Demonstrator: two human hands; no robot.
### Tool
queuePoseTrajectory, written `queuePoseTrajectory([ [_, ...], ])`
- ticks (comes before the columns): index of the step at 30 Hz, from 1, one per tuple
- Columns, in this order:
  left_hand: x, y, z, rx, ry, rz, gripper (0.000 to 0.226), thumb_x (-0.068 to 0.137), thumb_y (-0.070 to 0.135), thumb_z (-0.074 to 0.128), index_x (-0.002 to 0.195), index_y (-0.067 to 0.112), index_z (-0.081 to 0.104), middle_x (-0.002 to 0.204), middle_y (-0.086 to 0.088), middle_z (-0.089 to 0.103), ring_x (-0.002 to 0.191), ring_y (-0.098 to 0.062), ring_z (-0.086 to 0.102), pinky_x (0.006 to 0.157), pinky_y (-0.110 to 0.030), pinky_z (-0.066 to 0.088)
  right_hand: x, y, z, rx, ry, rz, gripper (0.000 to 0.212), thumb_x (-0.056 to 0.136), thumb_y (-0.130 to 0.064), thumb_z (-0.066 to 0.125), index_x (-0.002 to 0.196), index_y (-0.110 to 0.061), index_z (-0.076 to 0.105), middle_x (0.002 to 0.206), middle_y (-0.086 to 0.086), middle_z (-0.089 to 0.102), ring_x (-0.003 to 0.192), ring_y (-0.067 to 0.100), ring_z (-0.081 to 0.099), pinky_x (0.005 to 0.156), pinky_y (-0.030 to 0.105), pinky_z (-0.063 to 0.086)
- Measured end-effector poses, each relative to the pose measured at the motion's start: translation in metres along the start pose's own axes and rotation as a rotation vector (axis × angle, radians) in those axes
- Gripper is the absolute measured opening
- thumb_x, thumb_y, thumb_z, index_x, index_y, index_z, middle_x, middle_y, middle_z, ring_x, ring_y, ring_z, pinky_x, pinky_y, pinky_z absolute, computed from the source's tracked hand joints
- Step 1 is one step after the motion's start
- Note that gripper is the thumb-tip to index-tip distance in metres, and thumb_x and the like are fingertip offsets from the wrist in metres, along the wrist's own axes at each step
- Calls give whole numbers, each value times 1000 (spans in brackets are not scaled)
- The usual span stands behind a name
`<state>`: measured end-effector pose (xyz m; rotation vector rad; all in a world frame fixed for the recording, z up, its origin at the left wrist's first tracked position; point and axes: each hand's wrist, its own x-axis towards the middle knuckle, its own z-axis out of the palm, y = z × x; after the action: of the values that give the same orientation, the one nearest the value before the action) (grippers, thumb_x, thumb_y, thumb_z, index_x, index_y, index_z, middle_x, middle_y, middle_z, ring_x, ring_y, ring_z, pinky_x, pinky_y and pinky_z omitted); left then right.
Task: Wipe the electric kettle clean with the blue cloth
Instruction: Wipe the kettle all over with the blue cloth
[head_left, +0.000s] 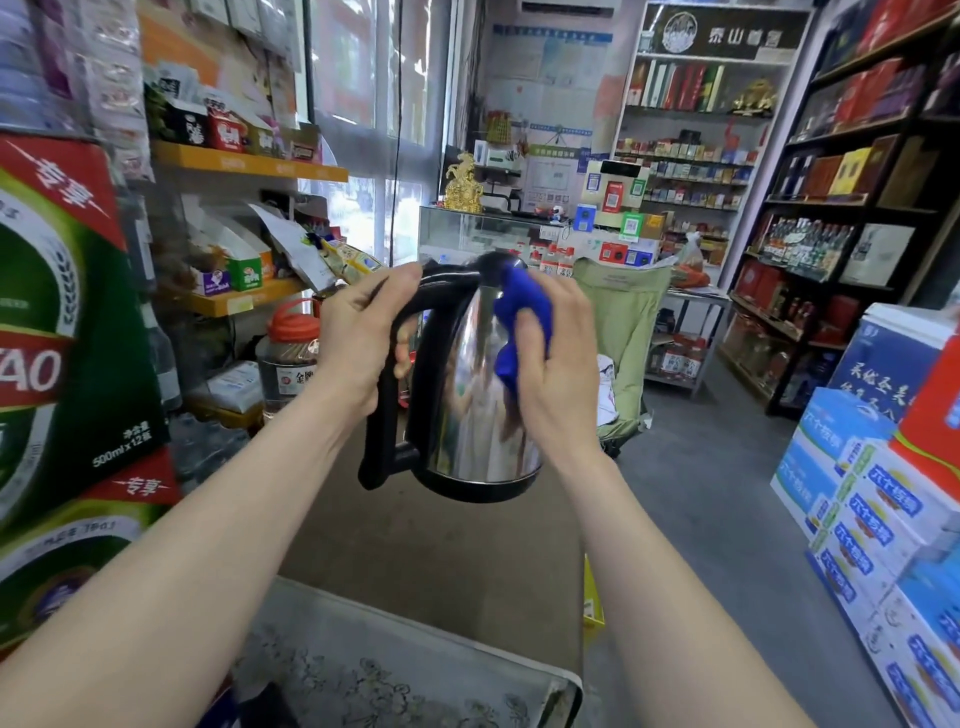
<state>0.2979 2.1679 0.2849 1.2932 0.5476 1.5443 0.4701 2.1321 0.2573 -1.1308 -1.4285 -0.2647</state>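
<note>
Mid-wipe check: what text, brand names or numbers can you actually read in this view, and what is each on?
"500ml x 12": green beer carton, lower corner.
"AO": same carton's red band, the rest cut off.
"专享": that carton's red top corner.
"泰山": dark sign above the back shelves; its remaining characters are blurred.
Kettle and blue cloth: no text visible.
Blue-and-white boxes, shelf packets, counter QR signs: too blurred.

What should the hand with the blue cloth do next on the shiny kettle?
Probably slide the bunched blue cloth down the shiny steel electric kettle. The right hand presses the cloth high on the wall, near the black lid, so the lower part above the black base looks unwiped. The left hand has a firm grip on the black handle and holds the kettle in the air.
</note>
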Motion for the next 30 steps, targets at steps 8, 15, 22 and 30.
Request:
queuePoseTrajectory([
  [8,-6,-18,2,-60,142,2,18,91,35,65,79,22,70,48,0,43,38,-12,33,33,-21,27,-45,34,6,266,121,850,42,108,-31,27,142,-14,45,117,-7,43,127,19,44,93,23,25],
  [15,-8,-39,14,-54,270,2,26,90,35,65,100,11,71,46,2,46,41,-14,37,37,-26,30,-95,13,39,-76,90,210,46,101,-30,38,146,-20,41,155,4,36,145,23,30,119,29,20],
  [22,-18,-57,2,51,223,-3,29,91,33,65,111,13,71,48,4,51,40,-12,40,35,-23,31,-70,68,28,153,86,595,33,106,-24,36,134,-16,51,120,-4,58,119,21,54,92,24,35],
  [30,-38,-112,1,265,314,-1,30,91,40,62,119,29,67,74,-1,62,41,-9,47,40,-22,39,-97,78,33,35,-155,521,35,102,-20,46,136,-23,53,128,-1,61,114,14,55,95,27,40],
])
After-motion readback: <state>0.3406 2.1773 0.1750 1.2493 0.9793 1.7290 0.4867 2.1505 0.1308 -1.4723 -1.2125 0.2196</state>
